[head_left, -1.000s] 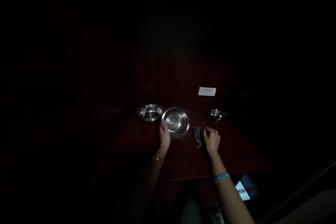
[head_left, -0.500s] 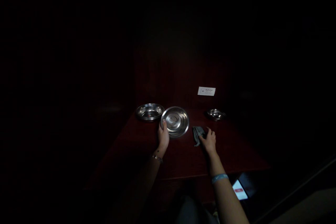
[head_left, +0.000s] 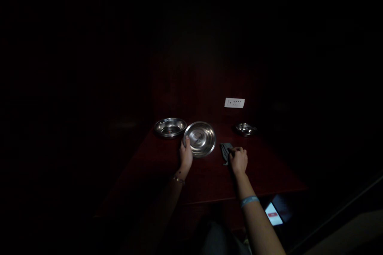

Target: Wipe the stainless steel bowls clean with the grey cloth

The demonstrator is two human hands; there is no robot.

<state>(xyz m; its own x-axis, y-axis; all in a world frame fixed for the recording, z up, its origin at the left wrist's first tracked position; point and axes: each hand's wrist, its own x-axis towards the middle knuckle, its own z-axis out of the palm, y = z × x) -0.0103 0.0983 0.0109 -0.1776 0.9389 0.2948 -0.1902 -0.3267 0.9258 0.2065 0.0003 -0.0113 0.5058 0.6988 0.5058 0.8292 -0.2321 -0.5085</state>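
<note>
My left hand [head_left: 186, 154] grips the left rim of a shiny metal bowl [head_left: 201, 138], thumb on its inner side, the bowl tilted so that its inside faces me. On the red table [head_left: 209, 183], to the right of that bowl, lies a crumpled grey-green cloth [head_left: 226, 152]. My right hand [head_left: 238, 160] is at the cloth's right edge, with the fingers curled together onto it. Further left a second metal bowl [head_left: 170, 128] rests on the table. At the back right sits a smaller metal dish [head_left: 245, 129].
A white socket plate [head_left: 234, 102] is on the dark red wall behind the table. Below the table's front edge, at the right, a lit screen [head_left: 273, 214] shows. The surroundings are very dark.
The fingers of my right hand, spread beside the cloth before, have closed on its right side. My left hand and its bowl have hardly moved.
</note>
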